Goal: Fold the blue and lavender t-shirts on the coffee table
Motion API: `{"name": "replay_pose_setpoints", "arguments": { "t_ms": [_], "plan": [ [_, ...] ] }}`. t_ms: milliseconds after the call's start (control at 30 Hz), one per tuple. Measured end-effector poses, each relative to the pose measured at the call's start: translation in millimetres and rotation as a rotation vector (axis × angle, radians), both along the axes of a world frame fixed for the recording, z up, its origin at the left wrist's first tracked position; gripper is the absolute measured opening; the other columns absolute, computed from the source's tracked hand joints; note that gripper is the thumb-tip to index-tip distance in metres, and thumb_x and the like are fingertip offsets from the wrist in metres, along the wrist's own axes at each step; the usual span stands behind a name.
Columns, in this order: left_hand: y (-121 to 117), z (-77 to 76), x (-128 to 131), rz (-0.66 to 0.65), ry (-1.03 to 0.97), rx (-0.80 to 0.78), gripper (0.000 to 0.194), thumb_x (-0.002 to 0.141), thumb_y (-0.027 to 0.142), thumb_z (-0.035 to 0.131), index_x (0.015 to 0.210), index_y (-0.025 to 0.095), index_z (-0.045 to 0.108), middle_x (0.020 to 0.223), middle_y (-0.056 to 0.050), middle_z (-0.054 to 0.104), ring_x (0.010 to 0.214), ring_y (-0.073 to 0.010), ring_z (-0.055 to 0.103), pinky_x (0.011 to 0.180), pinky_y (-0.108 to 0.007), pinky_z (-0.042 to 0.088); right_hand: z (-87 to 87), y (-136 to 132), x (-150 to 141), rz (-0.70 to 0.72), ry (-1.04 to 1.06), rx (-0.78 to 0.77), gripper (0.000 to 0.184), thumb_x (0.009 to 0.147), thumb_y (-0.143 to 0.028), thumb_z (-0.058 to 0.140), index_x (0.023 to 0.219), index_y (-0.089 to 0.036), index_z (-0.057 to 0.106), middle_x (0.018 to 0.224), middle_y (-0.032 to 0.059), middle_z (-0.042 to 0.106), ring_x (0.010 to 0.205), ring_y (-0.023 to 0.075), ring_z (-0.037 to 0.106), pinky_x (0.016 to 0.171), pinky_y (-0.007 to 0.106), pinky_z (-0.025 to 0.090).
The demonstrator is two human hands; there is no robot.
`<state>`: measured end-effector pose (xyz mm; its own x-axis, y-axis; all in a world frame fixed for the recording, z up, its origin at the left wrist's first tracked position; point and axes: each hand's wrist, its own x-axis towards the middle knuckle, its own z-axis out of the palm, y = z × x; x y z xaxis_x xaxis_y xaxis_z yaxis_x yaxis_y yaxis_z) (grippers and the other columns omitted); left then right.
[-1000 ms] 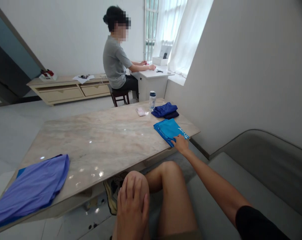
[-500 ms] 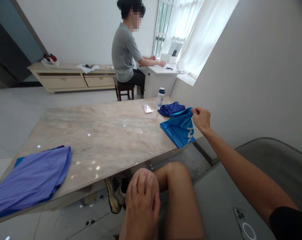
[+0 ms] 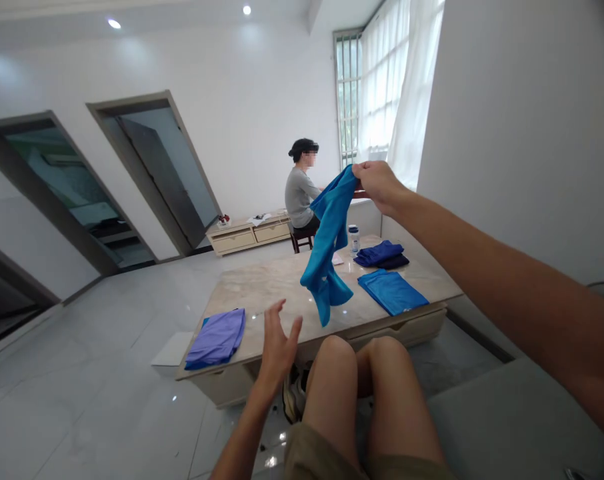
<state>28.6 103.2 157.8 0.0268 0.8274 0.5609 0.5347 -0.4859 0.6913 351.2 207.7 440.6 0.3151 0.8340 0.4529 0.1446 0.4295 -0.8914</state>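
Note:
My right hand point(image 3: 379, 183) is raised and pinches the top of a bright blue piece of clothing point(image 3: 327, 240), which hangs down loosely over the table. Its exact kind does not show. My left hand point(image 3: 279, 343) is held up near the table's front edge, fingers apart and holding nothing, below and left of the hanging cloth. A folded blue garment point(image 3: 393, 291) lies flat on the right part of the table. Behind it sits a dark blue bunched garment point(image 3: 379, 253). At the table's left end, a purple folded garment point(image 3: 216, 337) lies on top of blue cloth.
The marble-topped table point(image 3: 262, 287) stands before my knees. A water bottle point(image 3: 353, 240) is at its back right, and a phone point(image 3: 337, 259) is partly hidden by the hanging cloth. Beyond, a person point(image 3: 299, 193) sits on a stool, with a low cabinet point(image 3: 237, 238) to the left.
My right hand has lifted the blue clothing up off the right-hand pile. My left hand has left my knee and risen with fingers spread. The view has tilted upward.

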Motion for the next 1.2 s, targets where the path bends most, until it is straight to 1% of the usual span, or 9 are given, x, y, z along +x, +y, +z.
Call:
{"name": "replay_pose_setpoints", "arguments": {
  "t_ms": [133,267,400,500,667,800,933,1067,1200],
  "plan": [
    [32.1,99.9,-5.2,-0.040,-0.047,0.068,0.069,0.096,0.061,0.074,0.151,0.024,0.055,0.156,-0.019,0.058,0.149,-0.0350,0.055,0.127,-0.058,0.042,20.5,-41.8,-35.7,0.161,-0.041,-0.006,0.023,0.108,-0.039,0.072,0.098,-0.020,0.064,0.079,0.0039,0.068,0.077,0.0199,0.072,0.083,0.045,0.071],
    [49.9,159.4,11.4,-0.169,-0.218,-0.105,0.088,0.090,0.067,0.079,0.159,0.023,0.049,0.167,-0.023,0.052,0.159,-0.0381,0.047,0.127,-0.056,0.042,32.4,-67.9,-66.1,0.265,-0.110,0.037,0.028,0.107,-0.047,0.074,0.097,-0.022,0.065,0.077,0.0045,0.069,0.077,0.0225,0.073,0.078,0.047,0.072],
    [35.9,179.4,25.3,-0.514,-0.064,-0.342,0.077,0.072,0.060,0.094,0.133,0.019,0.074,0.134,-0.017,0.078,0.133,-0.0421,0.068,0.114,-0.056,0.054,51.0,-85.4,-79.6,0.318,-0.173,0.134,0.032,0.106,-0.053,0.074,0.100,-0.023,0.064,0.080,0.0054,0.070,0.082,0.0243,0.074,0.079,0.048,0.072],
    [15.4,185.5,21.9,-0.720,0.050,-0.480,0.055,0.072,0.060,0.094,0.108,0.020,0.083,0.112,-0.010,0.084,0.113,-0.0379,0.076,0.105,-0.054,0.060,67.7,-93.3,-74.7,0.270,-0.164,0.177,0.029,0.108,-0.051,0.071,0.103,-0.024,0.064,0.085,0.0061,0.070,0.090,0.0248,0.074,0.083,0.046,0.071],
    [-2.0,231.7,-4.7,-0.605,-0.127,-0.266,0.051,0.087,0.070,0.081,0.095,0.020,0.079,0.098,-0.007,0.080,0.096,-0.0240,0.075,0.099,-0.044,0.061,89.1,-102.7,-50.2,0.203,-0.109,0.212,0.025,0.109,-0.047,0.071,0.103,-0.023,0.065,0.087,0.0053,0.067,0.091,0.0239,0.072,0.085,0.045,0.069],
    [-9.4,279.2,-0.1,-0.468,-0.160,-0.108,0.060,0.084,0.069,0.086,0.117,0.021,0.075,0.128,-0.012,0.079,0.120,-0.0275,0.073,0.110,-0.046,0.057,95.7,-116.0,-48.4,0.235,-0.125,0.219,0.022,0.109,-0.042,0.071,0.101,-0.022,0.066,0.087,0.0055,0.067,0.091,0.0236,0.070,0.085,0.046,0.068],
    [-16.7,287.2,47.4,-0.487,-0.128,-0.178,0.090,0.073,0.067,0.097,0.145,0.022,0.066,0.146,-0.019,0.073,0.131,-0.0381,0.071,0.111,-0.056,0.059,95.9,-131.6,-63.1,0.277,-0.213,0.231,0.023,0.106,-0.043,0.074,0.100,-0.022,0.066,0.091,0.0069,0.069,0.093,0.0250,0.070,0.090,0.048,0.068],
    [-22.8,285.6,76.1,-0.697,-0.179,-0.265,0.072,0.076,0.072,0.092,0.123,0.019,0.079,0.125,-0.016,0.082,0.122,-0.0392,0.076,0.109,-0.056,0.062,102.8,-151.6,-59.3,0.186,-0.283,0.290,0.027,0.103,-0.046,0.079,0.094,-0.025,0.064,0.086,0.0044,0.065,0.097,0.0258,0.068,0.094,0.045,0.067],
    [-30.2,316.7,58.8,-0.711,-0.170,-0.187,0.064,0.082,0.080,0.083,0.102,0.019,0.081,0.097,-0.010,0.083,0.109,-0.0326,0.079,0.102,-0.050,0.065,115.1,-175.9,-35.5,0.177,-0.361,0.320,0.038,0.090,-0.050,0.093,0.091,-0.025,0.064,0.084,0.0038,0.065,0.099,0.0272,0.069,0.090,0.041,0.066]
  ]
}}
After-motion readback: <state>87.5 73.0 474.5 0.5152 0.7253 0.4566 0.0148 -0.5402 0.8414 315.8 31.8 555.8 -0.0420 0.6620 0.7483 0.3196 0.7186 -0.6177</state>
